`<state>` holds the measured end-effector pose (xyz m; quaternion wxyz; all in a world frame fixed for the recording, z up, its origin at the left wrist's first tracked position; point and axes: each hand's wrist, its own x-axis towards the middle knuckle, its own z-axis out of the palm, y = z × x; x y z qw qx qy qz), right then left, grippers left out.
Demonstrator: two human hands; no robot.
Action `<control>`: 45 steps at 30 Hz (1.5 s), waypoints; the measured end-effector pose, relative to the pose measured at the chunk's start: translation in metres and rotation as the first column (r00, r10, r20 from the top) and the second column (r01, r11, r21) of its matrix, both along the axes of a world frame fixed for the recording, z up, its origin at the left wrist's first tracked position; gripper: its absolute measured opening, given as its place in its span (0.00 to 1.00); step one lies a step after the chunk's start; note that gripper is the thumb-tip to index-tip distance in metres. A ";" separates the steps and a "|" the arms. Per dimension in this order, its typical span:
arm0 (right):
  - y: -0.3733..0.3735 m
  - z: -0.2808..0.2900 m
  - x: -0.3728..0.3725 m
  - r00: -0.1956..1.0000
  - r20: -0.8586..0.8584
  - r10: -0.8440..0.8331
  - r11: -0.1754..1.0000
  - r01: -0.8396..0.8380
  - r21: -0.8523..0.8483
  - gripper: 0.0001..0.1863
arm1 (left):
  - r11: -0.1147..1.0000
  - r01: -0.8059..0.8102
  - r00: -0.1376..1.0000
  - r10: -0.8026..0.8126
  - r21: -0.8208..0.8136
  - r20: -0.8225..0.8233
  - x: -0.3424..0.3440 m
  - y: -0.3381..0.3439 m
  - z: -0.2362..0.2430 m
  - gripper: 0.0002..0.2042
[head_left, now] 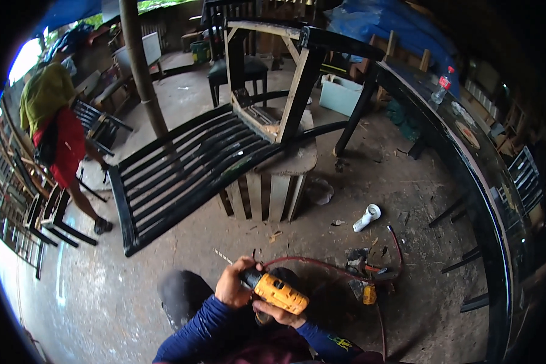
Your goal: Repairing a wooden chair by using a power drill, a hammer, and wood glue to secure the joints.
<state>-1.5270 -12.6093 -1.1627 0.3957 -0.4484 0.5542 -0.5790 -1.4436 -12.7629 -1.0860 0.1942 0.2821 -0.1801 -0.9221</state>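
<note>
My left hand (233, 285) is closed around the front of a yellow-and-black cordless drill (280, 292), near its chuck; a long thin bit (223, 256) points forward-left from it. Below the drill body, my right hand (277, 312) grips the tool, its fingers partly hidden. Ahead, a black slatted wooden chair (182, 164) lies tipped on its back, bare-wood seat frame (294, 91) upward, on a slatted wooden stand (255, 197). A red hose (318, 264) runs on the floor beyond my hands, near a yellow tool (369, 294) and a white cylindrical object (363, 221).
A person (60, 139) in yellow top and red shorts bends among chairs (94, 118) at left. A post (141, 70) stands behind the chair. A long dark table (494, 206) with a bottle (441, 88) runs along the right. A white bin (337, 97) sits at the back.
</note>
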 end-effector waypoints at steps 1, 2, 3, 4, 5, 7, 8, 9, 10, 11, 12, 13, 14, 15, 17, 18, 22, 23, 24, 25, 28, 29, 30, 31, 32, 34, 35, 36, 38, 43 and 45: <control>-0.004 0.001 0.007 0.998 0.059 0.001 0.998 -0.005 0.059 0.13 | 0.998 0.016 1.000 -0.015 0.057 -0.019 0.004 -0.006 -0.009 0.04; -0.009 0.004 0.012 0.988 0.154 0.009 0.993 -0.027 0.114 0.10 | 0.996 0.033 0.999 -0.031 0.088 -0.023 0.008 -0.012 -0.015 0.04; -0.014 0.009 0.021 0.980 0.196 -0.030 0.993 0.007 0.121 0.11 | 0.991 0.038 0.999 -0.034 0.126 -0.034 0.012 -0.019 -0.030 0.05; -0.019 0.006 0.025 0.958 0.288 -0.016 0.980 -0.043 0.196 0.11 | 0.990 0.025 0.999 -0.018 0.139 -0.050 0.014 -0.024 -0.036 0.06; -0.026 0.015 0.027 0.947 0.320 0.003 0.968 -0.083 0.237 0.13 | 0.979 -0.010 0.992 0.035 0.205 -0.118 0.021 -0.028 -0.052 0.06; -0.034 -0.008 0.044 0.960 0.263 -0.095 0.979 0.042 0.197 0.14 | 0.996 -0.023 0.982 0.007 -0.085 -0.187 0.034 -0.040 -0.074 0.14; -0.034 -0.014 0.053 0.927 0.309 -0.215 0.953 0.130 0.273 0.17 | 0.998 -0.025 0.992 0.018 -0.053 -0.128 0.033 -0.048 -0.059 0.09; -0.038 -0.001 0.059 0.877 0.337 -0.341 0.909 0.217 0.356 0.21 | 1.000 -0.024 0.997 0.023 -0.014 -0.071 0.031 -0.055 -0.039 0.05; -0.048 0.010 0.059 0.801 0.526 -0.284 0.941 0.126 0.315 0.12 | 0.999 0.049 0.999 -0.049 -0.002 -0.022 0.035 -0.067 -0.038 0.06; -0.057 0.020 0.057 0.792 0.526 -0.310 0.933 0.149 0.327 0.12 | 0.995 0.094 0.994 -0.096 -0.037 -0.046 0.033 -0.074 -0.034 0.13; -0.069 0.047 0.059 0.776 0.519 -0.360 0.918 0.195 0.345 0.14 | 0.990 0.138 0.989 -0.138 -0.015 -0.048 0.032 -0.080 -0.021 0.20; -0.079 0.079 0.057 0.756 0.509 -0.411 0.899 0.244 0.364 0.15 | 0.983 0.184 0.982 -0.183 0.010 -0.052 0.028 -0.085 -0.007 0.27; -0.087 0.113 0.051 0.647 0.685 -0.334 0.927 0.091 0.365 0.16 | 0.952 0.305 0.948 -0.303 0.004 -0.096 0.028 -0.092 -0.013 0.39; -0.086 0.125 0.053 0.666 0.643 -0.378 0.895 0.086 0.438 0.17 | 0.924 0.383 0.918 -0.378 0.020 -0.122 0.034 -0.093 -0.015 0.41; -0.081 0.167 0.049 0.708 0.537 -0.458 0.817 0.098 0.568 0.17 | 0.884 0.468 0.879 -0.466 -0.006 -0.106 0.048 -0.089 -0.025 0.44; -0.075 0.191 0.045 0.791 0.405 -0.459 0.790 0.154 0.594 0.17 | 0.794 0.606 0.795 -0.605 0.051 -0.044 0.053 -0.100 -0.011 0.43; -0.059 0.298 0.031 0.573 0.382 -0.725 0.654 0.399 0.643 0.15 | 0.704 0.688 0.717 -0.619 -0.178 0.321 0.043 -0.113 0.064 0.24; -0.059 0.326 0.023 0.402 0.450 -0.797 0.596 0.408 0.692 0.14 | 0.812 0.579 0.782 -0.529 -0.071 0.330 0.008 -0.118 0.119 0.23; -0.059 0.347 0.015 0.360 0.409 -0.838 0.540 0.445 0.715 0.13 | 0.776 0.614 0.765 -0.538 -0.146 0.354 -0.026 -0.136 0.169 0.24; -0.058 0.370 0.008 0.314 0.366 -0.876 0.479 0.480 0.735 0.12 | 0.810 0.576 0.778 -0.500 -0.113 0.380 -0.062 -0.145 0.193 0.23; -0.064 0.429 -0.015 0.208 0.381 -0.901 0.432 0.512 0.742 0.10 | 0.836 0.367 0.908 -0.225 -0.408 0.354 -0.173 -0.176 0.250 0.36; -0.061 0.434 -0.021 0.209 0.404 -0.890 0.451 0.526 0.721 0.10 | 0.802 0.313 0.937 -0.171 -0.509 0.305 -0.206 -0.191 0.259 0.47; -0.063 0.445 -0.028 0.185 0.428 -0.885 0.457 0.525 0.718 0.10 | 0.739 0.200 0.975 -0.086 -0.643 0.204 -0.235 -0.201 0.254 0.57; -0.064 0.454 -0.035 0.136 0.441 -0.887 0.441 0.536 0.720 0.11 | 0.493 0.307 0.929 0.030 -0.814 0.368 -0.258 -0.201 0.258 0.63; -0.061 0.458 -0.039 0.112 0.439 -0.892 0.430 0.515 0.742 0.11 | 0.321 0.268 0.940 0.120 -0.908 0.320 -0.279 -0.197 0.274 0.67; -0.062 0.456 -0.062 0.117 0.416 -0.902 0.399 0.599 0.695 0.11 | 0.160 0.284 0.914 0.252 -0.945 0.317 -0.305 -0.191 0.278 0.66; -0.062 0.449 -0.077 0.111 0.423 -0.899 0.405 0.579 0.708 0.11 | 0.152 0.305 0.897 0.285 -0.940 0.337 -0.316 -0.186 0.285 0.66; -0.061 0.437 -0.092 0.109 0.449 -0.887 0.428 0.560 0.709 0.11 | 0.144 0.172 0.924 0.321 -0.975 0.210 -0.327 -0.184 0.276 0.63; -0.051 0.425 -0.131 0.106 0.468 -0.877 0.452 0.512 0.730 0.12 | 0.327 0.089 0.930 0.310 -0.941 0.196 -0.338 -0.175 0.289 0.53; -0.045 0.431 -0.221 0.327 0.387 -0.862 0.491 0.347 0.799 0.07 | 0.251 0.106 0.888 0.411 -0.962 0.205 -0.336 -0.175 0.291 0.43; -0.032 0.422 -0.257 0.649 0.188 -0.737 0.571 0.449 0.688 0.05 | 0.254 0.104 0.871 0.443 -0.962 0.211 -0.339 -0.176 0.294 0.43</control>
